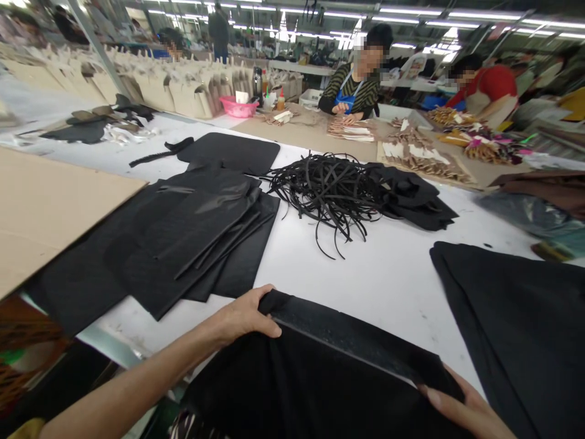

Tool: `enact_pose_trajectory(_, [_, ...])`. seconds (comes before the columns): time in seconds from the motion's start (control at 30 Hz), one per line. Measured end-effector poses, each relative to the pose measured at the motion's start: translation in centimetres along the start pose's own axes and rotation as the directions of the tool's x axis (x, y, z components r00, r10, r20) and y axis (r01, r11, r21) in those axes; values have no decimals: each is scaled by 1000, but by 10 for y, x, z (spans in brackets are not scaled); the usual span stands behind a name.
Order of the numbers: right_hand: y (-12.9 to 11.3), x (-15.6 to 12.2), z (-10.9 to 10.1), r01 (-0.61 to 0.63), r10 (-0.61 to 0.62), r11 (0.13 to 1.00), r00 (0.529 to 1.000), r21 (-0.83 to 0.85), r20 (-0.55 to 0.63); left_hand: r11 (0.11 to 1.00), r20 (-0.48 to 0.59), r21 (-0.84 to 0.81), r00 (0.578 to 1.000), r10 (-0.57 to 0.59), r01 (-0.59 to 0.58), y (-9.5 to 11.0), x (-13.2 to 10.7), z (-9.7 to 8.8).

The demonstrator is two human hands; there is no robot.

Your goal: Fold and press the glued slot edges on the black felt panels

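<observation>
Both hands hold a black fabric panel (329,378) at the front edge of the white table. My left hand (256,314) pinches its upper left corner, thumb on the near side. At the panel's right end, my right hand (452,396) grips the other corner, its fingers partly behind the cloth. A band along the panel's top edge looks folded over or doubled, with a pale line beneath it. Left of the panel lies a stack of black panels (183,231). More black panels (516,323) are spread at the right.
A tangled heap of thin black strips (329,189) lies mid-table, with black pieces (411,195) beside it. Cardboard (55,207) covers the left side. A pink basket (239,107) and bottles stand farther back. Across the table, people (356,79) work among beige bags (183,91).
</observation>
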State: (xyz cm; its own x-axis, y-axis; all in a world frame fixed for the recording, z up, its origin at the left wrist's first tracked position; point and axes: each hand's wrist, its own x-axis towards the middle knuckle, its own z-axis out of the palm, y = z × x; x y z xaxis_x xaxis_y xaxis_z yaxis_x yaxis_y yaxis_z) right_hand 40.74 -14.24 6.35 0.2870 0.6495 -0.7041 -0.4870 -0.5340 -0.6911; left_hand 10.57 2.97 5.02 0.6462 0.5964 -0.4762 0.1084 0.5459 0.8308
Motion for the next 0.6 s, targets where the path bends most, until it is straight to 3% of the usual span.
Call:
enact_pose_trajectory(0.13, [-5, -11, 1, 19, -20, 999, 999, -28, -32, 963, -177, 237, 968, 176, -132, -7, -2, 5])
enact_pose_trajectory(0.23, [-4, -10, -7, 38, -40, 993, 999, -116, -16, 907, -217, 393, 943, 251, -151, -9, -3, 2])
enact_pose_trajectory(0.33, [-1, 1, -14, 79, -84, 976, 996, -205, -16, 897, -194, 424, 954, 227, -128, -8, -2, -4])
enact_pose_trajectory(0.47, [6, 23, -12, 210, -255, 899, 965, -384, -68, 916, -180, 388, 967, 182, -100, -8, 5, -12])
enact_pose_trajectory(0.53, [10, 31, -9, 268, -361, 829, 927, -490, -103, 907, -219, 410, 954, 202, -98, -6, 8, -19])
enact_pose_trajectory(0.6, [14, 36, -8, 287, -420, 768, 901, -573, -112, 872, -300, 478, 912, 278, -109, -4, 8, -26])
